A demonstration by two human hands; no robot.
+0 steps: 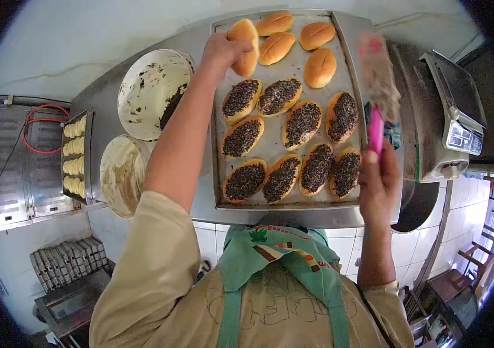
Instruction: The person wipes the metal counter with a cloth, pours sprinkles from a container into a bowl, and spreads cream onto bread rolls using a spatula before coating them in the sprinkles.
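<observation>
At the far left of the tray, my left hand (224, 52) grips a plain golden bread roll (243, 47), tilted up on its side. My right hand (379, 182) is wrapped around the pink handle of a spatula (376, 132), raised over the tray's right edge. Pale brown cream coats its blade, which is blurred. On the metal baking tray (287, 205) lie several rolls topped with dark sprinkles (302, 124). Several plain rolls (320, 68) are at its back end.
Left of the tray stand a white bowl (136, 72) with dark sprinkles and a tub (122, 177) smeared with cream. A tray of pale shaped dough (74, 153) sits farther left. On the right is a digital scale (462, 136). Stacked metal tins (70, 264) are low at left.
</observation>
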